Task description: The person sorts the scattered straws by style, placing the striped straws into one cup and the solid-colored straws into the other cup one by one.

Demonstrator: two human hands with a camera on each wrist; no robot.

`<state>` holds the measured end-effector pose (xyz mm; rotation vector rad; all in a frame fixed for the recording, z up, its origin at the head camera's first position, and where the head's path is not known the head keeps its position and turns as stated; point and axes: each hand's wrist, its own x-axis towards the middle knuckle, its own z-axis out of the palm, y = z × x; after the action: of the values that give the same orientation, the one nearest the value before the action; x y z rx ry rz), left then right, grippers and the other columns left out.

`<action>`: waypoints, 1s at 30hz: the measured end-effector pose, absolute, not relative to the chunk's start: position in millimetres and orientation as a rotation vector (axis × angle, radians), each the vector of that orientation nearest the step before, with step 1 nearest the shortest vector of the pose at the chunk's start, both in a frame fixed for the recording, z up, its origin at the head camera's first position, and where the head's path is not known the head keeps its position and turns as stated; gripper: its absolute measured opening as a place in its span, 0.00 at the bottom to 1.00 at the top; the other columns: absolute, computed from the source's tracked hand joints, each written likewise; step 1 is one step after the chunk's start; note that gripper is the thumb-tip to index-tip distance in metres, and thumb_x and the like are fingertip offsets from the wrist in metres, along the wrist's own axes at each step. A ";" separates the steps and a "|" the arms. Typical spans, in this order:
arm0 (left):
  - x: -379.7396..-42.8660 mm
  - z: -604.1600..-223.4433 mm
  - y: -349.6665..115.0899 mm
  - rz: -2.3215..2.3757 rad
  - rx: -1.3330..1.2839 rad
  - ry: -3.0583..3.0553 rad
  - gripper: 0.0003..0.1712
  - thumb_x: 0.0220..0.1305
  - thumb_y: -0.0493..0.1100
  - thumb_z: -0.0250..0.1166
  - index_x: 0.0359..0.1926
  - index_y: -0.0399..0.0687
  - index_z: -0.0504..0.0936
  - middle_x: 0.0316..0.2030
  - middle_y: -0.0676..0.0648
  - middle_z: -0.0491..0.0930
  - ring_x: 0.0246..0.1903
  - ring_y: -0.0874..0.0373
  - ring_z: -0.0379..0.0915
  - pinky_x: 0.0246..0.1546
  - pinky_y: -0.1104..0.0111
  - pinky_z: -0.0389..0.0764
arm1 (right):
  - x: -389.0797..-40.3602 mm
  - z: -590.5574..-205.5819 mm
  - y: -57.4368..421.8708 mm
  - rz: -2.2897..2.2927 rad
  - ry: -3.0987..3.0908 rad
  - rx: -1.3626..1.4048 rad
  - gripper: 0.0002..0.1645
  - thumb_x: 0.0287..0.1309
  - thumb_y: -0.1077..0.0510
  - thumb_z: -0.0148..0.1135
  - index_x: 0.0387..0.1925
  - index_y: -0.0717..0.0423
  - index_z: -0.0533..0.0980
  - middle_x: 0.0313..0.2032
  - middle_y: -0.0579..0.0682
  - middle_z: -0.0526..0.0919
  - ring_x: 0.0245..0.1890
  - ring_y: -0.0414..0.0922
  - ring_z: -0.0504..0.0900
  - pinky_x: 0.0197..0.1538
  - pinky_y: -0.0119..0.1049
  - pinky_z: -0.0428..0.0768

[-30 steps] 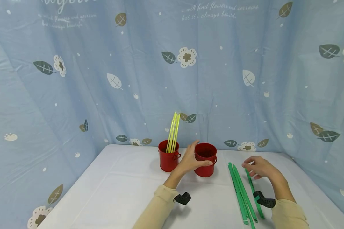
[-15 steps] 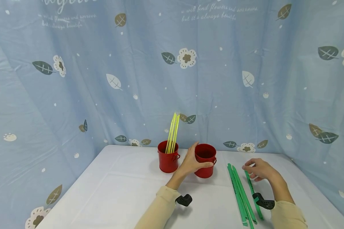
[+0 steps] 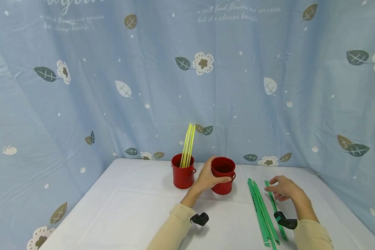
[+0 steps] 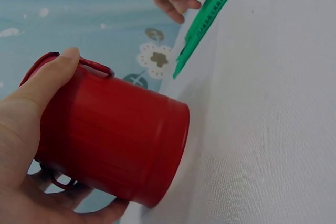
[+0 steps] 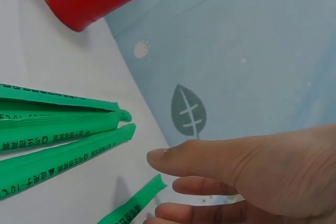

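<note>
My left hand (image 3: 207, 176) grips a small red metal bucket (image 3: 222, 184) by its side, thumb across the front near the rim and fingers round the far side. In the left wrist view the bucket (image 4: 113, 129) shows its wire handle ears, the thumb lying by one of them. My right hand (image 3: 282, 188) hovers with loosely bent fingers over a single green wrapped stick, like a packaged straw (image 3: 272, 199). Its thumb and fingers stand apart in the right wrist view, with the end of that green straw (image 5: 137, 203) just beyond the fingertips and nothing pinched.
Several more printed green straws (image 3: 262, 211) lie bundled left of the right hand. A second red bucket (image 3: 183, 177), holding upright yellow sticks (image 3: 189, 146), stands left of the gripped one. White cloth covers the table (image 3: 137, 201); a blue patterned curtain (image 3: 162, 86) hangs behind.
My right hand has shifted slightly back toward me, and the far end of the single green straw now shows past its fingers. The left hand keeps its hold on the bucket.
</note>
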<state>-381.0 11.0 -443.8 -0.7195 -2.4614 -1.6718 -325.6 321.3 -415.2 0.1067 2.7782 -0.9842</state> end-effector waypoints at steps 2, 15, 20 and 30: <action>-381.3 -443.8 10.5 -1.673 -0.718 -2.459 0.56 0.49 0.58 0.76 0.73 0.57 0.54 0.65 0.54 0.67 0.64 0.57 0.62 0.48 0.64 0.83 | -325.6 -416.5 320.9 -0.976 2.777 0.114 0.36 0.60 0.52 0.64 0.57 0.77 0.65 0.27 0.56 0.80 0.26 0.44 0.79 0.34 0.39 0.84; -382.2 -446.6 10.1 -1.677 -0.747 -2.424 0.55 0.49 0.58 0.75 0.72 0.56 0.55 0.64 0.54 0.68 0.63 0.57 0.64 0.48 0.64 0.82 | -322.8 -425.0 314.3 -0.889 2.793 0.167 0.34 0.50 0.56 0.71 0.52 0.75 0.69 0.26 0.54 0.77 0.25 0.44 0.77 0.31 0.36 0.82; -380.9 -449.0 10.2 -1.699 -0.751 -2.416 0.54 0.50 0.57 0.76 0.72 0.56 0.56 0.64 0.54 0.69 0.63 0.57 0.64 0.48 0.63 0.83 | -322.5 -426.7 310.6 -0.896 2.781 0.192 0.33 0.50 0.60 0.72 0.52 0.76 0.68 0.26 0.55 0.78 0.24 0.45 0.78 0.30 0.36 0.83; -378.7 -447.6 9.6 -1.722 -0.750 -2.423 0.53 0.51 0.56 0.75 0.73 0.58 0.54 0.64 0.54 0.67 0.63 0.57 0.63 0.49 0.62 0.83 | -325.2 -426.7 309.0 -0.957 2.738 0.233 0.26 0.51 0.64 0.70 0.48 0.73 0.69 0.23 0.54 0.81 0.22 0.44 0.81 0.28 0.36 0.83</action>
<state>-378.7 9.6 -447.6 -0.7496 -2.4231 -1.7218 -325.2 309.0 -426.7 0.2326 2.7380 -0.9574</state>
